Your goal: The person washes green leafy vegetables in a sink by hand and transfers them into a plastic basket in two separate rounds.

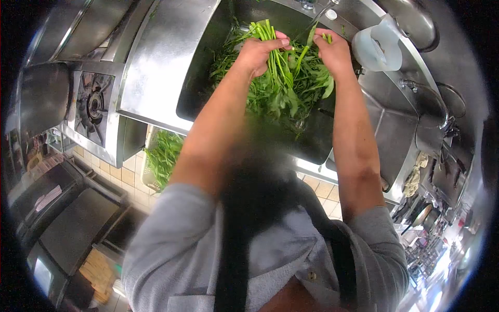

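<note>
Over the deep metal sink (195,96), my left hand (260,54) is closed around a bunch of long green stems (280,70), whose leaves hang down toward me. To its right, my right hand (332,51) is closed on a few green stems, with one thick stem (307,46) slanting down beside its fingers. More leafy greens (223,65) lie in the sink beneath and around both hands. The fingertips of the two hands are a short distance apart.
A gas burner (95,105) is at the left, past the metal counter (156,57). Below the counter stands a basket (149,174) with more greens (167,152). A translucent plastic container (370,49) and a tap (326,8) are at the upper right.
</note>
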A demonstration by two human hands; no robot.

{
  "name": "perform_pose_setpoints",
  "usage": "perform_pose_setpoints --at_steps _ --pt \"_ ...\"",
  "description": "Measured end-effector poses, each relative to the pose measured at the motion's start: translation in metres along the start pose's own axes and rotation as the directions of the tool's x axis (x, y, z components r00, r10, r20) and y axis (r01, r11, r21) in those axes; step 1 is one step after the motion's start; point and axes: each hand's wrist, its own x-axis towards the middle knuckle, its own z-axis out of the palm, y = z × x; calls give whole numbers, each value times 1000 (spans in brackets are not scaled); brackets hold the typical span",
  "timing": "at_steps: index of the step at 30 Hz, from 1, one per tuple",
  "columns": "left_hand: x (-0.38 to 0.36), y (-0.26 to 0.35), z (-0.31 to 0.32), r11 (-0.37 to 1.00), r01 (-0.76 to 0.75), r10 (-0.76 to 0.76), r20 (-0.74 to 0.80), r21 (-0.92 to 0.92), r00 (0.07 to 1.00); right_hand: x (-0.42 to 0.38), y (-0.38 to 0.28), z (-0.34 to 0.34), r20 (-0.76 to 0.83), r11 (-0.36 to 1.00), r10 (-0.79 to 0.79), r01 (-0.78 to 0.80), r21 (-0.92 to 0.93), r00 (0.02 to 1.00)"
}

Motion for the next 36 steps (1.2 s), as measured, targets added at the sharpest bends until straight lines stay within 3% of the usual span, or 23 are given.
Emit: perform_pose_setpoints --at_steps 1,3,5,8,10,11,12,13,15,17,19,20,23,24,25,27,30,32,36 --pt "1 -2 -1 1000 0 0 -1 0 1000 -5 0 4 1 1000 0 0 0 1000" --pt "-3 2 5 1000 -6 6 -41 -12 999 -27 -17 6 243 847 262 -343 407 934" --pt "5 -5 2 997 -36 32 -50 -75 998 -44 -22 12 305 793 189 -328 514 934" --pt "12 -10 -2 984 -72 65 -48 -166 997 -50 -7 26 305 813 185 -320 486 934" --pt "12 -8 -3 978 -79 74 -34 -191 997 -43 3 30 253 933 173 -241 269 952" --pt "11 -4 -6 997 -39 35 -65 -59 997 -39 3 28 252 933 171 -239 270 953" --pt "10 -1 -9 997 8 0 -101 71 995 -34 3 25 205 970 100 -142 199 974" --pt "12 3 -11 997 7 0 -100 72 995 -27 3 21 163 992 26 -46 122 986" --pt "16 13 -10 816 -149 204 -36 559 978 -13 -4 13 203 998 23 -35 54 979" --pt "18 21 5 789 -144 196 -22 597 980 -3 -17 5 280 976 -90 141 -166 956" --pt "24 28 21 727 -217 201 100 652 975 6 -27 1 298 957 -121 190 -218 947" --pt "25 37 28 524 -168 202 70 835 977 10 -38 -2 331 955 -116 197 -221 936" --pt "10 58 57 631 -123 256 -56 766 965 20 -34 -4 310 951 -156 227 -208 938" --pt "25 50 48 720 -227 301 -1 656 954 20 -33 -7 199 942 -234 273 -196 952" --pt "38 43 37 720 -230 304 0 655 953 21 -33 -11 85 929 -309 319 -188 947" --pt "43 44 32 796 -296 331 28 528 943 24 -30 -20 86 935 -234 248 -255 968" --pt "38 44 32 804 -254 306 -7 538 952 17 -30 -23 188 917 -264 307 -254 946" --pt "35 42 35 810 -231 287 -20 539 958 11 -34 -17 270 925 -200 273 -266 942" --pt "20 40 44 812 -164 248 -78 560 966 10 -27 -4 208 915 -257 307 -261 944"
